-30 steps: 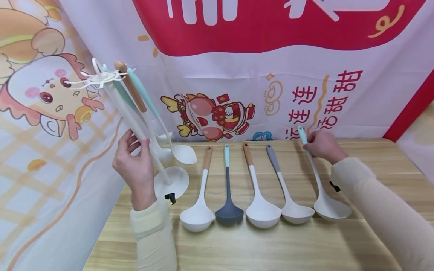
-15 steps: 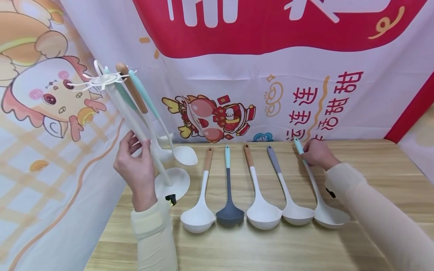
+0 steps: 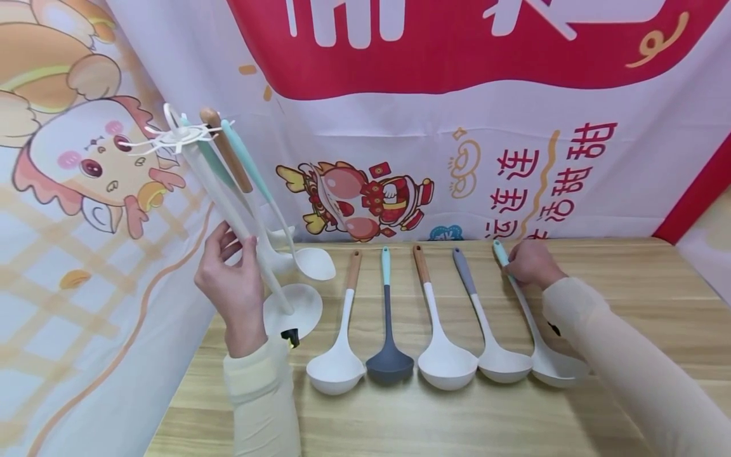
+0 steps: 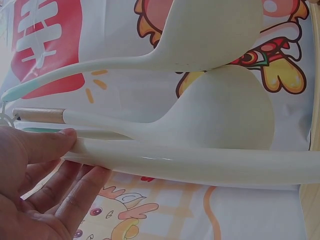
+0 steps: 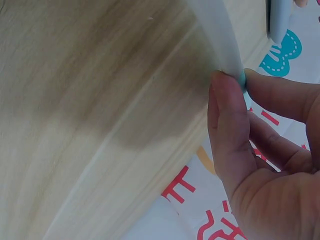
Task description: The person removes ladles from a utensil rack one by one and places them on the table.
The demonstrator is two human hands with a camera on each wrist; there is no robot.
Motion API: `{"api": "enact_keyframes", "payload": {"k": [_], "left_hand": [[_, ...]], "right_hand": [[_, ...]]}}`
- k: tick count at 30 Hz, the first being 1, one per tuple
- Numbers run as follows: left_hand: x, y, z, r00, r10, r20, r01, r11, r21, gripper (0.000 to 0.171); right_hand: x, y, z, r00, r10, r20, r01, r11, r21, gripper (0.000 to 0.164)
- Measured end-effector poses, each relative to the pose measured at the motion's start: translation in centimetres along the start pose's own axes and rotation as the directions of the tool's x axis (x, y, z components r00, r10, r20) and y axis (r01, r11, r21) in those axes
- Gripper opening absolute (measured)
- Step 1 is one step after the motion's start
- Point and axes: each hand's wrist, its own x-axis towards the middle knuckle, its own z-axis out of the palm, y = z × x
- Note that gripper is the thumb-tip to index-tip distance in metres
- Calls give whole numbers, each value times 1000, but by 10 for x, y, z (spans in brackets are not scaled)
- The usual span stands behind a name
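My left hand (image 3: 231,285) holds the white pole of a utensil stand (image 3: 214,181), thumb on one side and fingers on the other. Several utensils with mint or wooden handles hang from the stand's top hooks, among them a white ladle (image 3: 315,263). At the right end of a row on the table, my right hand (image 3: 535,263) pinches the mint handle of another white ladle (image 3: 554,367). In the right wrist view, thumb and fingertips meet around that handle (image 5: 243,81), close over the wood. The ladle's bowl is partly hidden by the sleeve.
Left of the held ladle lie a grey-handled white ladle (image 3: 505,365), a wooden-handled one (image 3: 447,365), a dark grey one (image 3: 389,366) and another wooden-handled one (image 3: 335,369). The stand's round base (image 3: 305,311) is on the wooden table (image 3: 400,425). A printed cloth (image 3: 365,117) hangs behind.
My right hand has lowered the mint handle toward the table and a little left, so the ladle lies flatter beside the row. My left hand stays on the pole.
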Motion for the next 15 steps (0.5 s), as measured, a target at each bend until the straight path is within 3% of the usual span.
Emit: {"api": "enact_keyframes", "payload": {"k": [7, 15], "left_hand": [[-1, -1, 0, 1000, 8, 0, -8, 1000, 7, 33], [0, -1, -1, 1000, 13, 1, -13, 1000, 13, 34]], "right_hand": [[5, 3, 5, 999, -32, 2, 32, 997, -74, 20], [6, -4, 7, 999, 25, 37, -22, 997, -78, 21]]}}
